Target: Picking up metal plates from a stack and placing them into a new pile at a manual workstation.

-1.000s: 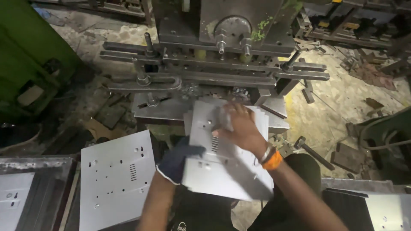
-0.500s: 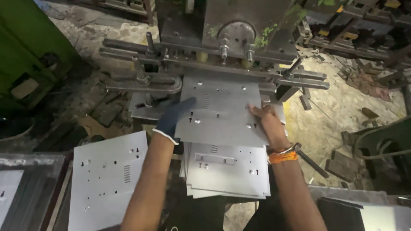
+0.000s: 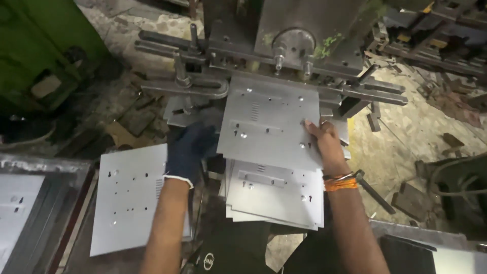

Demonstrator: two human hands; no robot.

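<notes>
A punched grey metal sheet [image 3: 269, 122] lies on the bed of a press machine [image 3: 304, 40], its far edge under the tool. My right hand [image 3: 322, 139], bare with orange threads at the wrist, presses on the sheet's right near corner. My left hand [image 3: 188, 149] wears a dark blue glove and rests at the sheet's left edge; its fingers are partly hidden. Below the sheet lies a stack of similar sheets [image 3: 276, 195] on my lap side.
Another pile of punched sheets [image 3: 129, 198] sits at the left of my left arm. A metal tray [image 3: 30, 203] stands at the far left. Scrap metal pieces [image 3: 411, 198] litter the dusty floor at the right. A green machine body [image 3: 45, 45] is upper left.
The top sheet has slid farther forward into the press. My left hand has dropped back toward the sheet's near left edge; my right hand stays on the right corner.
</notes>
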